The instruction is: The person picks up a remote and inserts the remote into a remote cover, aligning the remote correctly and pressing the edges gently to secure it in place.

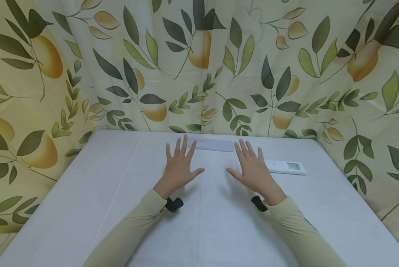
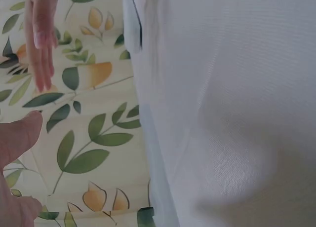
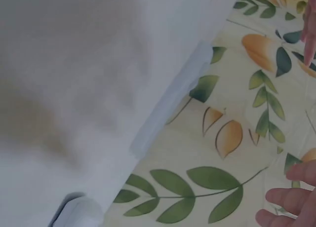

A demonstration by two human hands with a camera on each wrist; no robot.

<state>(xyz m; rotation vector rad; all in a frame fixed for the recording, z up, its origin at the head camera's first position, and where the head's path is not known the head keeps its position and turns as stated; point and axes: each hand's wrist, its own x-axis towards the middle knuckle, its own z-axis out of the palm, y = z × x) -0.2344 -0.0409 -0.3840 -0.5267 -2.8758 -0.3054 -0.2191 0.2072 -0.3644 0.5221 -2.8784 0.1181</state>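
Note:
My left hand point(image 1: 179, 167) is held over the white table with its fingers spread and nothing in it. Opposite it, my right hand point(image 1: 256, 171) is spread the same way, also holding nothing. A flat, pale translucent strip point(image 1: 216, 145) lies near the table's far edge, just beyond the fingertips of both hands. Right of the right hand rests a slim white rectangular item point(image 1: 287, 167) with a printed label, its left end partly hidden by that hand. In the right wrist view, the strip point(image 3: 173, 101) lies along the table's edge.
A white cloth covers the table point(image 1: 119, 207). Behind and along the sides hangs a curtain point(image 1: 199, 92) printed with leaves and orange fruit. Small black devices are strapped at the left wrist point(image 1: 175, 205) and the right wrist point(image 1: 259, 203).

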